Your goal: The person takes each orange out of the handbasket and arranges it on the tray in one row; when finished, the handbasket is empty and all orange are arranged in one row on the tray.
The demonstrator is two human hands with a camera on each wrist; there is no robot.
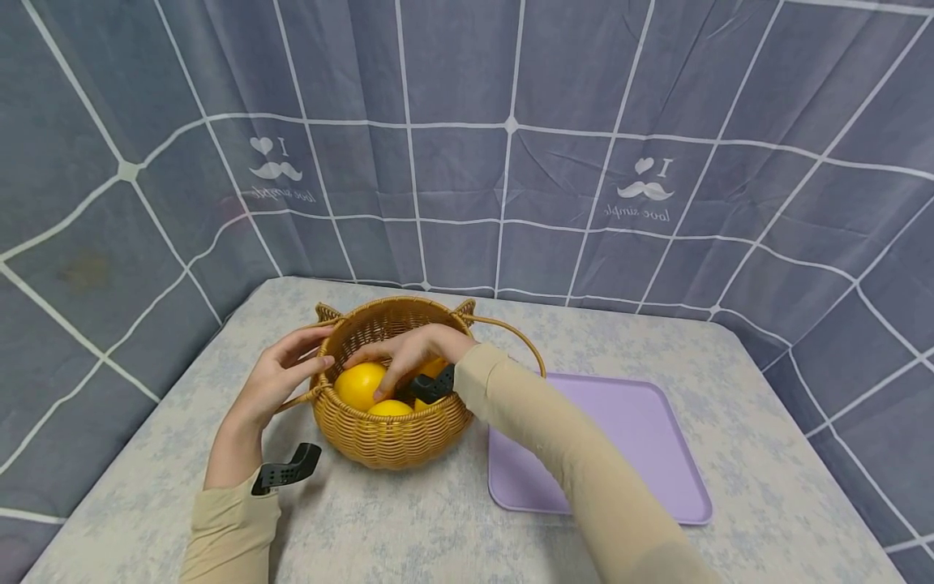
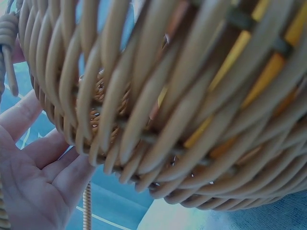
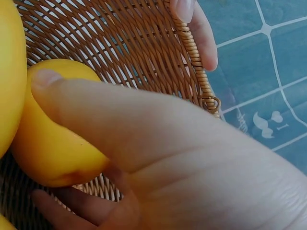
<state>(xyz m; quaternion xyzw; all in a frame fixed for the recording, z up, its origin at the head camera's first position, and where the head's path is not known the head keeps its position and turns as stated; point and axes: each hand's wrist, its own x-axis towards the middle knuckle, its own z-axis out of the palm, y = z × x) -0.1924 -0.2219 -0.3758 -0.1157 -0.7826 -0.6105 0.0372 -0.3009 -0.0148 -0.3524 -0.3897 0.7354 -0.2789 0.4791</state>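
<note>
A brown wicker basket (image 1: 387,442) stands on the table with several smooth yellow fruits inside. My left hand (image 1: 273,381) holds its left rim, the thumb over the edge and the other fingers along the outer wall. Inside the basket, my right hand (image 1: 412,353) grips a yellow fruit (image 1: 357,385). The right wrist view shows the thumb across the top of this fruit (image 3: 53,139) and fingers curled beneath it. Another yellow fruit (image 1: 392,408) lies by the front wall, and more are partly hidden behind the right hand and its wrist camera.
A flat lilac tray (image 1: 598,454) lies right of the basket, partly under my right forearm. The basket's handle (image 1: 518,334) hangs out over the tray's near left corner area. A grey-blue checked curtain (image 1: 467,178) stands behind the pale patterned table (image 1: 409,527).
</note>
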